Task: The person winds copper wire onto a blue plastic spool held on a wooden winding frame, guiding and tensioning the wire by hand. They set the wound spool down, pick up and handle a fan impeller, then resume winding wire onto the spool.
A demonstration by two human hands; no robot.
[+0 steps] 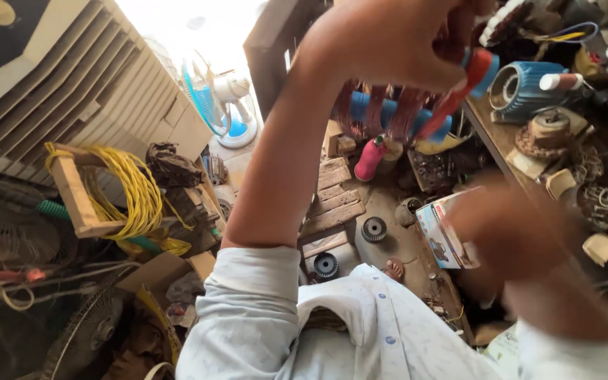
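Up high, left hand (388, 39) clamps a red-handled tool (459, 95); right hand (522, 239) (blurred) grips a small box (441, 236).

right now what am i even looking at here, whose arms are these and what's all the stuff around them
This is one picture from a camera worn on a person's head, looking down, so the arms are that person's own. There is no machine, just two bare hands.

The left hand is raised near the top, its fingers closed on a red-handled tool. Behind it sits a blue tube wound with copper wire. The right hand is blurred; it appears to hold a small printed cardboard box.

On the right, a cluttered workbench carries a blue motor housing and small parts. On the left are a wooden frame wrapped in yellow wire and a white fan.
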